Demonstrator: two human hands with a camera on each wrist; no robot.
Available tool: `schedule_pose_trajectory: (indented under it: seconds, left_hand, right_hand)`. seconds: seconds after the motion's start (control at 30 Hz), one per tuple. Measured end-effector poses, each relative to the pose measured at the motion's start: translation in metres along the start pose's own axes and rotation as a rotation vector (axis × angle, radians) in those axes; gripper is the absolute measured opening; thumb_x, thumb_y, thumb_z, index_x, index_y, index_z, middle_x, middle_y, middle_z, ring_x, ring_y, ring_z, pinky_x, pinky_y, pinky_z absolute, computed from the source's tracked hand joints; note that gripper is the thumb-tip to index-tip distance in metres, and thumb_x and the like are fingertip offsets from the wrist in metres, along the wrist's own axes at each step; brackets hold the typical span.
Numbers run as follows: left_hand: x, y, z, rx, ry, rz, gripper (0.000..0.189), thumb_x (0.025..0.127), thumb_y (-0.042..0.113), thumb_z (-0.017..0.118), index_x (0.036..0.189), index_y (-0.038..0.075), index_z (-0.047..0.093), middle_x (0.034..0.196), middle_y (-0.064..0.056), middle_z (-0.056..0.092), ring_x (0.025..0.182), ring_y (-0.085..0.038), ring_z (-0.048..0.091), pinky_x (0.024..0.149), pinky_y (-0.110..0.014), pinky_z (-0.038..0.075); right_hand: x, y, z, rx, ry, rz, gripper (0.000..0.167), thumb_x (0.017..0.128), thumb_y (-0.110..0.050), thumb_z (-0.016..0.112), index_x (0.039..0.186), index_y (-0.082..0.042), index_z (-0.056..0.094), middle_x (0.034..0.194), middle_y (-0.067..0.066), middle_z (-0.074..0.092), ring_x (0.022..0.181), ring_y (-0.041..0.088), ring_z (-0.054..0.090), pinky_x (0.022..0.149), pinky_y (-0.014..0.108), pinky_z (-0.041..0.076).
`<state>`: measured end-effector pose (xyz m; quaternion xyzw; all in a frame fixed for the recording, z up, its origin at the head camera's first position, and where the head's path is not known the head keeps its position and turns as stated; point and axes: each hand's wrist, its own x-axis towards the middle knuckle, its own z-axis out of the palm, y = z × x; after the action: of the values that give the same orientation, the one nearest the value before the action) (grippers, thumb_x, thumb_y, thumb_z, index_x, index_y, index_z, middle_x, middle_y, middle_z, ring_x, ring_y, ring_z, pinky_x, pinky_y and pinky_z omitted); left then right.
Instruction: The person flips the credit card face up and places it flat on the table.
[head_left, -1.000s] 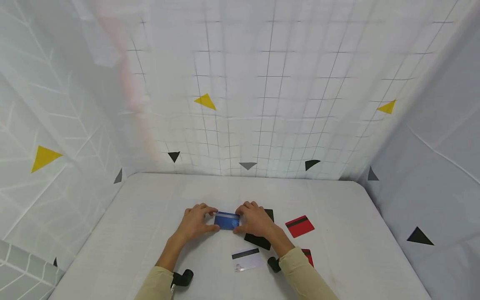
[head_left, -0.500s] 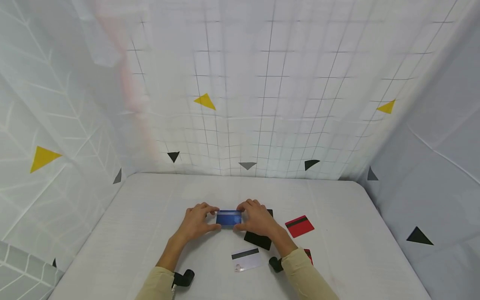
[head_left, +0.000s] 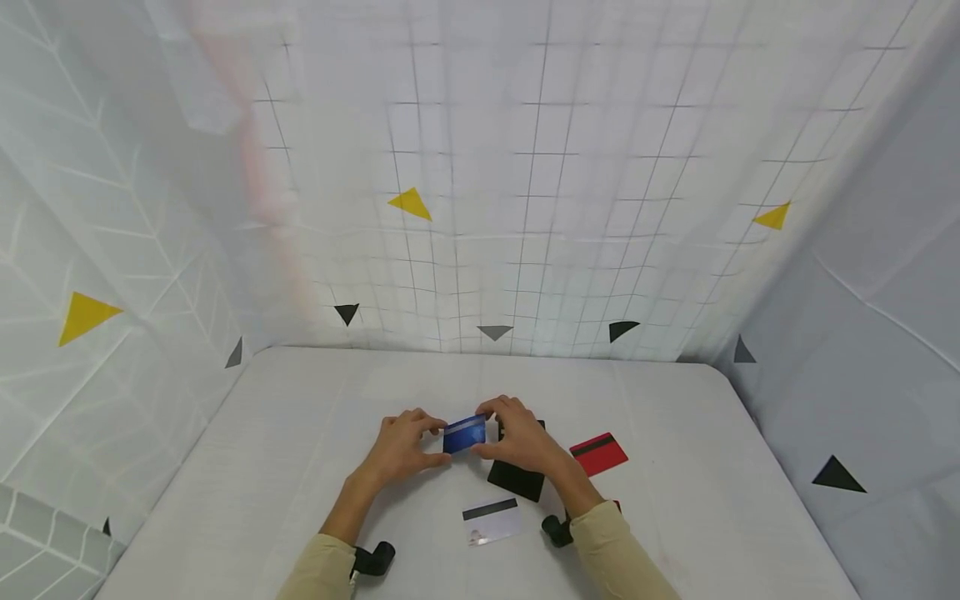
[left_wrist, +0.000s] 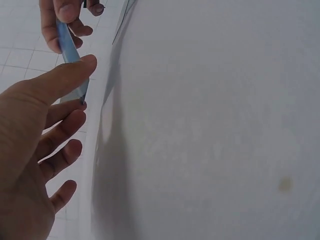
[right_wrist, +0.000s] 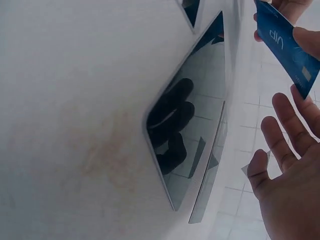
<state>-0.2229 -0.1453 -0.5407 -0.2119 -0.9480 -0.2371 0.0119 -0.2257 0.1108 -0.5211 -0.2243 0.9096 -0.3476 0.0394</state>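
Observation:
A blue card (head_left: 464,435) with a pale stripe is held up between both hands above the white table. The left hand (head_left: 401,446) pinches its left end between thumb and fingers, while the right hand (head_left: 523,440) pinches the right end. In the right wrist view the other face of the blue card (right_wrist: 280,42) shows the letters VIP. From the left wrist it appears nearly edge-on, as a thin blue card (left_wrist: 69,42). Below the right hand lies a flat black object (head_left: 516,481), partly covered; its glossy dark surface (right_wrist: 192,115) mirrors the fingers.
A white card (head_left: 492,523) with a black stripe lies nearer the person. To the right is a red card (head_left: 600,454) with a dark stripe. A sliver of red shows beside the right sleeve (head_left: 618,550). White curtains (head_left: 487,208) surround the table (head_left: 675,417).
Both hands have moved slightly right with the blue card. The card has turned, its right end now higher than its left. The other cards lie where they were.

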Motion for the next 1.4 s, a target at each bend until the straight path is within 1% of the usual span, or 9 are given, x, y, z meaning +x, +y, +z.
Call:
schedule_pose_trajectory:
  seconds: [0.2,0.47,0.6,0.73,0.87,1.0,1.2,1.3,1.4]
  left_hand:
    - [0.002,0.005,0.003,0.003,-0.013,0.025,0.053,0.078,0.050,0.083,0.122,0.023,0.072,0.100,0.008,0.064,0.102,-0.015,0.057,0.098,-0.052,0.035]
    - [0.008,0.008,0.006,-0.089,-0.038,0.110,0.051,0.081,0.051,0.079,0.124,0.025,0.070,0.103,0.006,0.064,0.100,-0.014,0.059,0.097,-0.051,0.036]
    - [0.010,0.009,0.008,-0.148,-0.061,0.165,0.050,0.083,0.051,0.078,0.124,0.024,0.070,0.105,0.004,0.065,0.099,-0.016,0.060,0.097,-0.052,0.036]
    - [0.010,0.011,0.011,-0.150,-0.060,0.194,0.051,0.084,0.052,0.076,0.125,0.023,0.069,0.107,0.004,0.066,0.101,-0.016,0.060,0.098,-0.053,0.037]
    - [0.012,0.013,0.013,-0.124,-0.049,0.197,0.054,0.084,0.055,0.075,0.125,0.021,0.069,0.107,0.007,0.065,0.101,-0.013,0.060,0.097,-0.052,0.038]
    - [0.013,0.014,0.014,-0.109,-0.056,0.185,0.054,0.083,0.055,0.077,0.125,0.021,0.069,0.106,0.008,0.064,0.101,-0.012,0.060,0.098,-0.051,0.038]
    - [0.012,0.016,0.013,-0.108,-0.072,0.182,0.056,0.083,0.055,0.077,0.125,0.020,0.069,0.107,0.008,0.064,0.102,-0.013,0.061,0.097,-0.051,0.037]
    - [0.012,0.016,0.011,-0.102,-0.070,0.183,0.059,0.083,0.057,0.076,0.128,0.020,0.068,0.108,0.007,0.064,0.102,-0.013,0.060,0.098,-0.050,0.037]
    - [0.012,0.016,0.008,-0.107,-0.059,0.183,0.060,0.083,0.060,0.074,0.130,0.021,0.066,0.111,0.006,0.063,0.100,-0.012,0.059,0.098,-0.048,0.037]
  right_hand:
    - [-0.002,-0.001,-0.002,0.106,-0.003,-0.017,0.056,0.082,-0.039,0.080,0.129,-0.021,0.056,0.123,-0.003,0.055,0.114,0.028,0.053,0.084,0.038,0.049]
    - [-0.002,-0.009,-0.005,0.196,0.005,-0.085,0.058,0.084,-0.033,0.079,0.134,-0.017,0.052,0.124,-0.001,0.054,0.118,0.033,0.052,0.093,0.052,0.048]
    - [-0.002,-0.014,-0.003,0.201,0.003,-0.095,0.056,0.084,-0.033,0.077,0.133,-0.018,0.052,0.124,0.001,0.056,0.116,0.027,0.052,0.092,0.048,0.047]
    - [-0.003,-0.017,-0.001,0.191,0.005,-0.080,0.058,0.085,-0.034,0.077,0.134,-0.019,0.051,0.125,-0.003,0.054,0.119,0.027,0.053,0.095,0.045,0.046]
    - [-0.003,-0.019,-0.001,0.196,0.014,-0.075,0.058,0.084,-0.033,0.077,0.134,-0.020,0.051,0.127,-0.006,0.055,0.122,0.024,0.053,0.099,0.048,0.046]
    - [-0.002,-0.018,-0.001,0.222,-0.013,-0.077,0.054,0.086,-0.032,0.075,0.132,-0.022,0.050,0.128,-0.001,0.059,0.124,0.019,0.055,0.100,0.051,0.046]
    - [-0.001,-0.012,0.001,0.241,-0.047,-0.086,0.050,0.088,-0.033,0.074,0.130,-0.028,0.047,0.127,0.006,0.061,0.122,0.021,0.059,0.100,0.048,0.048]
    - [-0.002,-0.011,0.001,0.243,-0.038,-0.096,0.052,0.088,-0.033,0.074,0.132,-0.027,0.047,0.127,0.005,0.061,0.120,0.022,0.060,0.099,0.047,0.048]
    - [-0.002,-0.011,-0.001,0.242,-0.023,-0.106,0.056,0.087,-0.033,0.074,0.136,-0.020,0.048,0.125,0.002,0.060,0.117,0.021,0.059,0.097,0.049,0.049]
